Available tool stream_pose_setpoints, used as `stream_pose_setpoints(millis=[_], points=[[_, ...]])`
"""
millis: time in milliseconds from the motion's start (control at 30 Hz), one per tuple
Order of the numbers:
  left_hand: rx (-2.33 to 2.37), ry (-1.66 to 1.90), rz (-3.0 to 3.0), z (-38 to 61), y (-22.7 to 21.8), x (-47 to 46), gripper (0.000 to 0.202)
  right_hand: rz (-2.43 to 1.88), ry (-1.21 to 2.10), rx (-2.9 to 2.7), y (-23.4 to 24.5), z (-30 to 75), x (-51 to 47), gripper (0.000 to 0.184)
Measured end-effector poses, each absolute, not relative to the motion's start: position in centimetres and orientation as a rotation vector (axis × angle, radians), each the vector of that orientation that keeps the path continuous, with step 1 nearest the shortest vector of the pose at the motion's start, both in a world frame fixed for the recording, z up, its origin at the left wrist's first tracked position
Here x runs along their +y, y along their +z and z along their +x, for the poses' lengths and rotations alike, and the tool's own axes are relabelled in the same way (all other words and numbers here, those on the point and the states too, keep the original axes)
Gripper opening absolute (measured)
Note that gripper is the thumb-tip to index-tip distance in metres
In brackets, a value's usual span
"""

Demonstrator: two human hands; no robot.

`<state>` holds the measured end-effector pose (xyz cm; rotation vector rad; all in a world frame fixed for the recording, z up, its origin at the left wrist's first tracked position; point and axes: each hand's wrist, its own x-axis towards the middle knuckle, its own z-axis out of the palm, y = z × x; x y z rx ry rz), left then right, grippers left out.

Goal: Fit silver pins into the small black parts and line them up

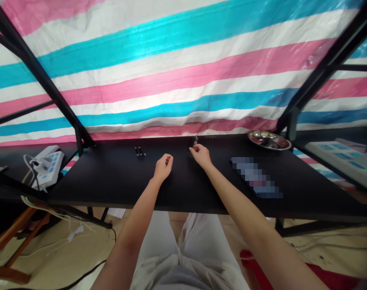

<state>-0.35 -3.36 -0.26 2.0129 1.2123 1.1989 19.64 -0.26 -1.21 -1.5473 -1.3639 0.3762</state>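
Note:
My left hand [163,166] hovers over or rests on the black table, its fingers curled closed; whatever is in them, if anything, is hidden. To its right, my right hand [201,155] reaches farther back with thumb and fingers pinched together. A small clear and whitish object [196,139] shows just beyond those fingertips; whether they touch it I cannot tell. Left of my left hand lie several small black pieces with pale ends [140,151], close together. Behind my right hand, a row of tiny pale pieces [210,137] sits near the table's back edge.
A round shiny metal dish [269,140] stands at the table's back right. Nearer lies a blurred-out blue flat item [256,178]. Black frame posts [77,133] flank the table [105,181], with a striped sheet [183,80] behind. Left is a white power strip [52,169] with cables.

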Motion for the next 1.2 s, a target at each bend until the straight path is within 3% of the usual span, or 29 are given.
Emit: stream_pose_setpoints(millis=[1200], points=[[1.287,1.097,2.069,-0.5,-0.5,-3.1,0.012,-1.896,0.298,-1.499,-2.6,23.2,4.5,0.015]])
